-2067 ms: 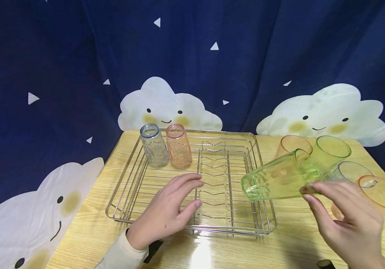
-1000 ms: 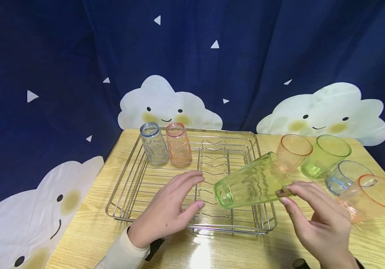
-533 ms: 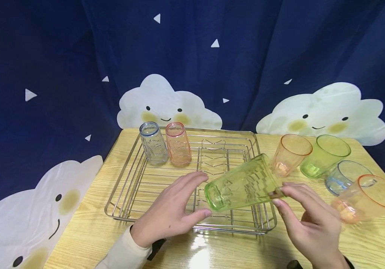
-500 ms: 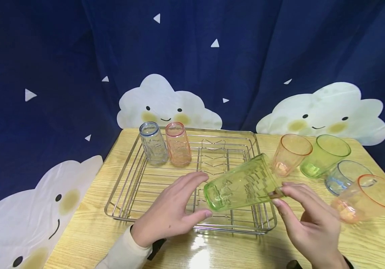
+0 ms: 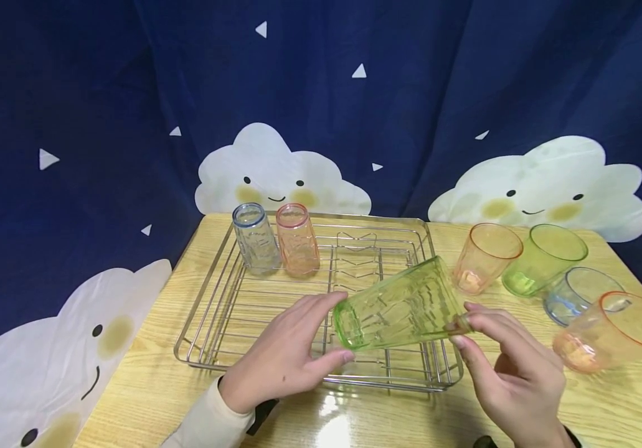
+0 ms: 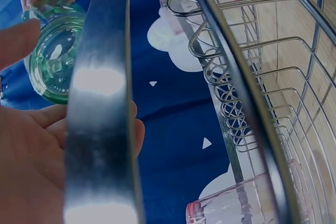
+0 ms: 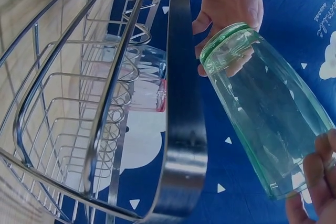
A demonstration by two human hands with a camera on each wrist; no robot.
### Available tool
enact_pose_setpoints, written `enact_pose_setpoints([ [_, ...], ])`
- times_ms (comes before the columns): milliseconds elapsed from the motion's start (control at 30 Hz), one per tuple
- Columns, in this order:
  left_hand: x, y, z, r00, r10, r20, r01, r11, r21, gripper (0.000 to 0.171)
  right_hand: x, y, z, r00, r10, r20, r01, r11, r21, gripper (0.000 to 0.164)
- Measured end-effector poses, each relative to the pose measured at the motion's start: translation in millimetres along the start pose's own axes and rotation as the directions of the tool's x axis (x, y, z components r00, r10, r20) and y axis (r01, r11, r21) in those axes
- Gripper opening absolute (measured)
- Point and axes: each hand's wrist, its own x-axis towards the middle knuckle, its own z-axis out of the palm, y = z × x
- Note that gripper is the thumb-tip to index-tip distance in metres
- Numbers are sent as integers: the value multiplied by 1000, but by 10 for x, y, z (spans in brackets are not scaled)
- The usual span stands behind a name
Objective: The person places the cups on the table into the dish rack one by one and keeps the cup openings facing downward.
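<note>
A tall, clear green drinking glass (image 5: 399,305) is tilted over the front right of the wire dish rack (image 5: 231,317), its base toward the left and its mouth toward the right. My right hand (image 5: 514,367) pinches the glass near its rim between thumb and fingers, also seen on the rim end of the green glass (image 7: 273,114) in the right wrist view. My left hand (image 5: 292,348) is spread around the base, thumb below and fingers above. In the left wrist view the round base of the green glass (image 6: 55,61) lies between thumb and fingers.
A blue-rimmed glass (image 5: 256,249) and a pink glass (image 5: 298,249) stand upside down at the rack's back left. Right of the rack, upright on the wooden table (image 5: 399,417), are an orange glass (image 5: 483,261), a green one (image 5: 533,267), a blue one (image 5: 570,298) and a larger orange one (image 5: 601,342).
My right hand has carried the green glass leftward from beside the other glasses to over the rack. Its base has come between my left thumb and fingers; the left hand has shifted slightly right.
</note>
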Motion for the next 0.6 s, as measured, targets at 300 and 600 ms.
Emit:
enact_pose_setpoints([
  [300,-16,12,-8,998,-20,-66,18,1000,-22,74,-19,-5,-48,993,80,89,-78,997,-26,20],
  [600,-24,-18,-4,994,-7,-107,2,999,-43,75,-50,-27,-145,959,214,183,-162,951,-264,19],
])
